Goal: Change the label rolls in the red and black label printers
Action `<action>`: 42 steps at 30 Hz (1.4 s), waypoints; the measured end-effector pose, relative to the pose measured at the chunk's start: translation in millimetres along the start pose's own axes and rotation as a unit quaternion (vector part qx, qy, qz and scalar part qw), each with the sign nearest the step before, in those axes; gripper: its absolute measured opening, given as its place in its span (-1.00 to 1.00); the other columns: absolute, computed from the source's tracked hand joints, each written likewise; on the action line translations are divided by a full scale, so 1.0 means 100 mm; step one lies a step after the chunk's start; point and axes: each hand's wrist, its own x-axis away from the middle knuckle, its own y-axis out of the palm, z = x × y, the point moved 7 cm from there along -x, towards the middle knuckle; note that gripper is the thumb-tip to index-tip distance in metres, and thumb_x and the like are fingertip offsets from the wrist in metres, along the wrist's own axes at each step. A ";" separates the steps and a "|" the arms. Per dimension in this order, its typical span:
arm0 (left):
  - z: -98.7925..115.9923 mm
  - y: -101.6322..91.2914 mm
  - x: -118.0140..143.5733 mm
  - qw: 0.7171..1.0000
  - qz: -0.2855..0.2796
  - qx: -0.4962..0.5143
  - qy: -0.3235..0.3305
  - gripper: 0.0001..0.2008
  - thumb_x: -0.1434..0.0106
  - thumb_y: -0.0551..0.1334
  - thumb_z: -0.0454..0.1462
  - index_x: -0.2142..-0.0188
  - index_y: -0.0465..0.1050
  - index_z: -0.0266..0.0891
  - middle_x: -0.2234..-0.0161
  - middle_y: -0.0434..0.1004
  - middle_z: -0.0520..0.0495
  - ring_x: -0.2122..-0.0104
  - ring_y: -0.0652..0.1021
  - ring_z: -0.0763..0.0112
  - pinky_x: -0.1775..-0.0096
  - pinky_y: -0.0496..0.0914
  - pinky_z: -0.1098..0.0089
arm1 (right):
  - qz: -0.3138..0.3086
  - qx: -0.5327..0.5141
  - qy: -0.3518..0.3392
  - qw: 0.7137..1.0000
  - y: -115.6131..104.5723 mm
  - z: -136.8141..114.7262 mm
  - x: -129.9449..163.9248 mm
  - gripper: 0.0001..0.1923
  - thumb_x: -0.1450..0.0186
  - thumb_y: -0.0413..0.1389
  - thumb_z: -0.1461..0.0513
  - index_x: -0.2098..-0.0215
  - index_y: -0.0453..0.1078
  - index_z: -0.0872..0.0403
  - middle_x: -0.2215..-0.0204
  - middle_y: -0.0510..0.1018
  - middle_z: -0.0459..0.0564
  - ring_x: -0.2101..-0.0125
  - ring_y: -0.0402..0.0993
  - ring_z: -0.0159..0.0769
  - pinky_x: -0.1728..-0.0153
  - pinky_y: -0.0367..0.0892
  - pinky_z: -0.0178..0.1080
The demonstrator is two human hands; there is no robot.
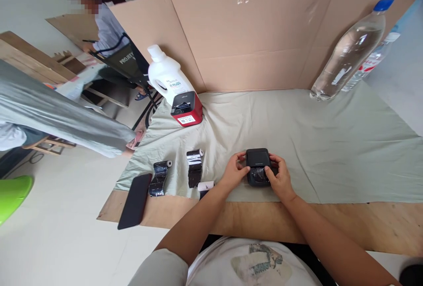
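On the cloth in front of me sits a small black portable printer [257,158], with a glossy black strip of paper [257,175] in its near part. My left hand [236,171] grips its left side, thumb at the near left edge of the strip. The right side is held by my right hand [280,178], whose thumb presses on the strip's right end. Some of the fingers are hidden behind the casing. To the left lie partly unrolled paper rolls with black printed faces: one [160,178], another [194,167], and a third [206,186] partly behind my left forearm.
A black phone [135,201] lies at the table's left front corner. Further back stand a red-and-black printer [187,109] and a white detergent jug [168,74]. Cardboard [257,35] walls the back; a large water bottle [352,50] stands at right. People are at left.
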 end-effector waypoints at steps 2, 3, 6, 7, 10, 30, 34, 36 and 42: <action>0.08 0.00 0.02 0.999 0.017 -0.041 0.030 -0.43 0.01 0.37 -0.38 -0.03 0.32 -0.25 0.18 0.41 -0.04 0.53 0.31 0.68 0.46 0.29 0.55 | 0.001 0.000 -0.008 1.000 0.00 -0.01 0.00 -0.59 -0.26 0.07 0.09 -0.03 0.23 0.06 -0.06 0.40 0.19 0.08 0.43 -0.14 0.05 0.41 0.02; 0.12 0.01 0.03 0.997 0.022 -0.058 0.041 -0.41 0.03 0.38 -0.39 -0.03 0.31 -0.24 0.25 0.39 0.01 0.53 0.29 0.66 0.45 0.29 0.54 | 0.001 -0.002 -0.012 1.000 0.00 -0.02 0.00 -0.59 -0.26 0.07 0.09 -0.04 0.22 0.06 -0.06 0.40 0.19 0.07 0.42 -0.14 0.05 0.41 0.03; 0.25 0.02 -0.01 0.993 0.038 -0.083 0.076 -0.44 -0.04 0.36 -0.34 -0.04 0.27 -0.23 0.42 0.32 0.12 0.52 0.31 0.59 0.39 0.29 0.49 | -0.006 -0.011 -0.018 1.000 0.00 -0.04 0.00 -0.58 -0.28 0.06 0.09 -0.06 0.21 0.06 -0.05 0.40 0.18 0.05 0.41 -0.13 0.04 0.40 0.03; 0.29 0.02 -0.02 0.991 0.047 -0.084 0.092 -0.49 -0.10 0.34 -0.29 -0.03 0.26 -0.22 0.45 0.32 0.13 0.50 0.34 0.55 0.36 0.30 0.47 | -0.007 -0.013 -0.019 1.000 0.00 -0.04 0.00 -0.58 -0.28 0.06 0.09 -0.07 0.21 0.06 -0.05 0.40 0.18 0.04 0.41 -0.13 0.04 0.40 0.03; 0.37 0.02 -0.06 0.986 0.081 -0.062 0.130 -0.65 -0.23 0.25 -0.17 0.04 0.25 -0.21 0.42 0.44 0.06 0.41 0.44 0.47 0.26 0.33 0.42 | -0.006 -0.018 -0.023 1.000 0.01 -0.04 0.00 -0.59 -0.29 0.05 0.08 -0.06 0.22 0.05 -0.06 0.40 0.17 0.02 0.40 -0.12 0.03 0.39 0.03; 0.69 0.68 -0.12 0.764 -0.121 -0.592 0.226 -0.82 -0.26 0.17 -0.29 0.25 0.54 -0.30 0.17 0.48 -0.29 0.06 0.35 -0.02 0.06 0.21 0.04 | -0.010 -0.001 -0.018 1.000 0.00 -0.02 -0.01 -0.63 -0.35 -0.03 0.04 -0.02 0.26 0.06 -0.01 0.44 0.16 0.03 0.41 -0.12 -0.02 0.36 0.04; 0.70 0.69 -0.17 0.752 -0.115 -0.619 0.193 -0.83 -0.24 0.18 -0.29 0.22 0.50 -0.30 0.11 0.46 -0.25 0.04 0.36 0.03 0.05 0.22 0.08 | -0.010 -0.014 -0.008 1.000 0.00 0.00 -0.01 -0.63 -0.36 -0.04 0.03 -0.02 0.27 0.06 -0.01 0.43 0.16 0.03 0.41 -0.13 -0.03 0.35 0.04; 0.70 0.67 -0.17 0.760 -0.099 -0.614 0.189 -0.79 -0.23 0.20 -0.28 0.16 0.46 -0.30 0.08 0.46 -0.22 0.03 0.36 0.06 0.05 0.24 0.11 | -0.010 -0.019 -0.006 1.000 0.00 0.02 -0.01 -0.63 -0.36 -0.04 0.02 -0.02 0.28 0.05 -0.01 0.43 0.15 0.02 0.40 -0.13 -0.04 0.33 0.04; 0.71 0.65 -0.12 0.779 -0.091 -0.581 0.218 -0.79 -0.19 0.23 -0.30 0.16 0.41 -0.26 0.14 0.52 -0.16 0.05 0.39 0.10 0.03 0.24 0.12 | -0.006 -0.024 -0.002 1.000 -0.01 0.04 -0.01 -0.62 -0.37 -0.05 -0.01 -0.01 0.29 0.04 -0.01 0.44 0.13 -0.01 0.38 -0.11 -0.07 0.30 0.06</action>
